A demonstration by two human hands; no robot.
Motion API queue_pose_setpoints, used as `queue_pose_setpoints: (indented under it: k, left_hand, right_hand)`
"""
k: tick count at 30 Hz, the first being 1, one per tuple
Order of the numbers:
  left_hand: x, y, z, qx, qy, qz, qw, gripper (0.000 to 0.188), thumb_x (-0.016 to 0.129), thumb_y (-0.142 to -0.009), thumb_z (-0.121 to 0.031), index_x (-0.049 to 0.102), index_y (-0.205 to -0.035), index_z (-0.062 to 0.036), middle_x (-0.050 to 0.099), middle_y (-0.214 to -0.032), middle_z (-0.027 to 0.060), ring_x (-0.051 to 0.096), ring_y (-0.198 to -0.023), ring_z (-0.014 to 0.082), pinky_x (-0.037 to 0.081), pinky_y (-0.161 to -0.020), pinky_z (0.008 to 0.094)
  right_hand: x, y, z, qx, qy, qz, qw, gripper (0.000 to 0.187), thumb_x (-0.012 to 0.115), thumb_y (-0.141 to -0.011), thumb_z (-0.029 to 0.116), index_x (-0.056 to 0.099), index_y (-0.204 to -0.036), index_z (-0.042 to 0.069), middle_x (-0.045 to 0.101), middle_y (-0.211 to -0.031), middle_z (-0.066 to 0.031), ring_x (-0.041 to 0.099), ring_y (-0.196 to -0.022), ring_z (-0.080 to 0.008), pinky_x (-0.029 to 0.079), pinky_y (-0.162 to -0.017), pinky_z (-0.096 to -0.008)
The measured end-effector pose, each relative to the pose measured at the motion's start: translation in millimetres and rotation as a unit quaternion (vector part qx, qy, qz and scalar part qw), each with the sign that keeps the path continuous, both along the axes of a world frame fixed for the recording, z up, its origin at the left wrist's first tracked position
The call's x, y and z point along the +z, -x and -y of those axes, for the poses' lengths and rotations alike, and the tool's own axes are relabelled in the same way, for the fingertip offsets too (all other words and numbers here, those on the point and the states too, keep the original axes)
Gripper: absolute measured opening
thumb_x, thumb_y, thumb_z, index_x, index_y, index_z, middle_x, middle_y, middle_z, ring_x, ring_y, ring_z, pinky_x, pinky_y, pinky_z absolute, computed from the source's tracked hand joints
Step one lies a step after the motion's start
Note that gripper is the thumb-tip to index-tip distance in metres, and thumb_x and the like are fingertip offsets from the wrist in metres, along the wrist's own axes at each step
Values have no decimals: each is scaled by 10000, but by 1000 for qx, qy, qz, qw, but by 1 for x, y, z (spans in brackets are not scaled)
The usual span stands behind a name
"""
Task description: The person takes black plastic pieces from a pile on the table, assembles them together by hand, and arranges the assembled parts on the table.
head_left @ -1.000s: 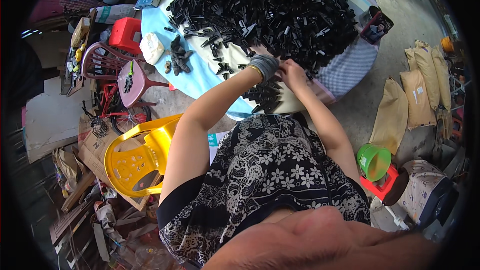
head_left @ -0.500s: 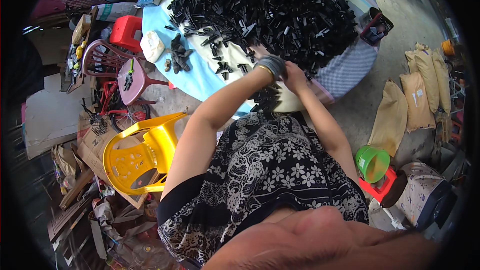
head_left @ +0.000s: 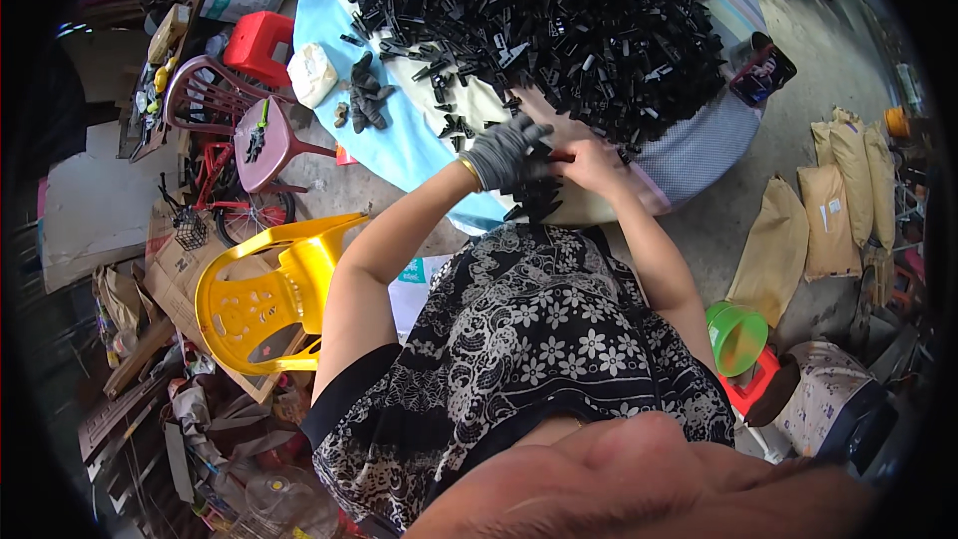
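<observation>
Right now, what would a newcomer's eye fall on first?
Probably the big heap of black pieces on the cloth-covered table. Nearer the person, a grey-gloved left hand is close to the bare right hand. A bright yellow chair stands out at left.

Soft, even light glints off black pieces (head_left: pixel 559 30); blurred fisheye edges darken.

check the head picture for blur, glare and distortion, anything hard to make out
Head view: heavy fisheye bending with black corners, and streaky smearing at the far left edge; head view: the gloved left hand slightly blurred, what lies between it and the right hand unclear; head view: small pale glints on the pile of black parts.
</observation>
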State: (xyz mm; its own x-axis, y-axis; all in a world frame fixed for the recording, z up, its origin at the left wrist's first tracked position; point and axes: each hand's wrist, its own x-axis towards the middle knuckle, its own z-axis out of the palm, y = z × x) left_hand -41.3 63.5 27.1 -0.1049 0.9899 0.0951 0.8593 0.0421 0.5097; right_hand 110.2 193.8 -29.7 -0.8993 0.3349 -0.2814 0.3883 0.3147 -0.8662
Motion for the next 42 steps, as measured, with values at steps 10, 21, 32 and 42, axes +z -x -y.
queue_pose_setpoints:
  k: [10, 21, 32, 42]
  left_hand:
    - [-66, 100, -28, 69, 113, -231, 964, 280, 490, -830, -190, 600, -1087, -202, 536, -1029, 129, 554, -956, 298, 449, -804, 395]
    - [-64, 100, -23, 45, -34, -263, 963, 234, 603, -746, -257, 586, -948, -140, 559, -1070, 80, 517, -1015, 295, 424, -846, 405]
    - [-50, 51, -17, 108, 0, 93, 990, 341, 721, -686, -216, 578, -969, -88, 621, -808, 91, 601, -773, 294, 477, -676, 373]
    - [-43, 29, -25, 78, 20, -3, 997, 268, 656, -751, -223, 583, -976, -98, 617, -867, 132, 599, -791, 320, 480, -687, 407]
  right_hand:
    - [1, 74, 9, 1, -252, -127, 959, 223, 541, -817, 204, 636, -941, 45, 611, -896, -130, 614, -802, -308, 485, -698, -400]
    - [-15, 93, 2, 35, -359, -82, 929, 152, 610, -740, 125, 536, -826, 25, 549, -859, -139, 582, -819, -330, 479, -706, -424]
    - [-15, 42, -4, -100, -290, -181, 934, 167, 616, -709, 35, 591, -874, 30, 588, -852, -137, 589, -796, -313, 486, -700, -395]
    - [-7, 12, -8, -140, -342, -208, 906, 168, 598, -711, 9, 604, -867, 71, 548, -895, -90, 560, -852, -284, 469, -717, -370]
